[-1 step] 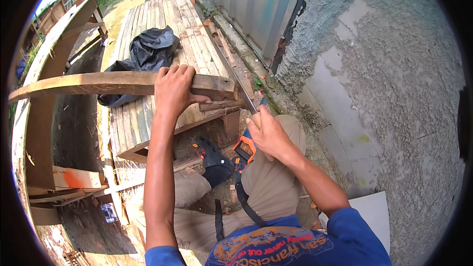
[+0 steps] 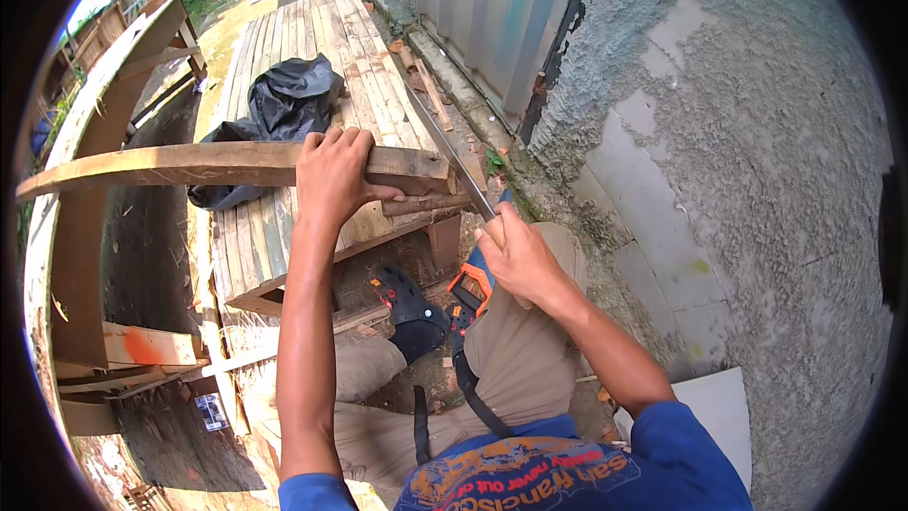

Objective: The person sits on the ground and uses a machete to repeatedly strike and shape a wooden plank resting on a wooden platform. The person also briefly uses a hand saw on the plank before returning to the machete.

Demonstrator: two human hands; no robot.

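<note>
My left hand [image 2: 333, 175] grips a long wooden beam [image 2: 170, 163] from above. Its fingers lap over the top edge, and the thumb presses along the near side. In my right hand [image 2: 520, 254] is the wooden handle of a machete [image 2: 465, 172], its long steel blade slanting up and away to the left. The blade runs close by the beam's right end; whether they touch I cannot tell. Beneath that end lies a short round stick [image 2: 426, 203], on the near edge of a slatted wooden bench [image 2: 274, 251]. A handsaw with an orange handle [image 2: 470, 286] stands beside my right leg.
A black plastic sheet [image 2: 295, 93] lies crumpled on the bench, behind the beam. A rough plastered wall [image 2: 776, 151] and a corrugated metal panel [image 2: 501, 24] stand on the right. To the left is a wooden frame [image 2: 80, 255]. A white board [image 2: 705, 421] leans near my right elbow.
The machete has turned slightly, so its blade shows broader, and my right hand has shifted a little. The beam's left part sits slightly lower. My left hand keeps its place.
</note>
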